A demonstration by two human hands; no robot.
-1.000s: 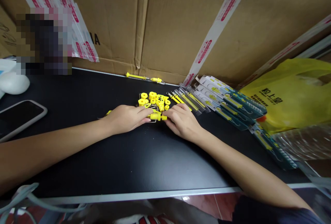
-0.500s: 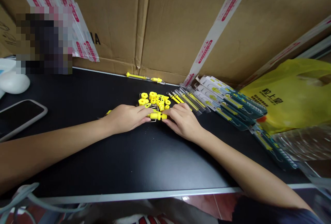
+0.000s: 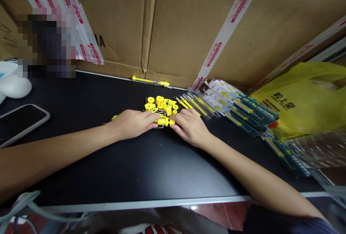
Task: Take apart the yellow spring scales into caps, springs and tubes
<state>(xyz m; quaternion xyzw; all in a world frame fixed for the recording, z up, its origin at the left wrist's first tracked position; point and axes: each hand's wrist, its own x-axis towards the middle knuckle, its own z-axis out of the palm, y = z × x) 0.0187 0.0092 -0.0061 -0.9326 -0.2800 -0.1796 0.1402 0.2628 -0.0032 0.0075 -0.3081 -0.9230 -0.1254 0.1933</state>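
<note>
My left hand (image 3: 132,123) is closed around a yellow tube spring scale (image 3: 163,121), with its far end poking out on the wrist side. The fingers of my right hand (image 3: 191,126) pinch the small yellow cap (image 3: 172,122) at the other end. A metal wire hook hangs beside the yellow body between both hands. Just behind them lies a pile of yellow plastic caps (image 3: 160,101) mixed with metal hooks and springs. Several clear tubes with yellow inserts (image 3: 194,103) are lined up beyond my right hand.
One finished-looking yellow spring scale (image 3: 151,81) lies by the cardboard boxes (image 3: 183,28) at the back. To the right are boxed packages (image 3: 240,106) and a yellow plastic bag (image 3: 305,100). A phone (image 3: 23,122) rests at the left of the black table (image 3: 151,176).
Almost nothing differs. My hands and the spring scale have shifted only very slightly; both grips stay the same.
</note>
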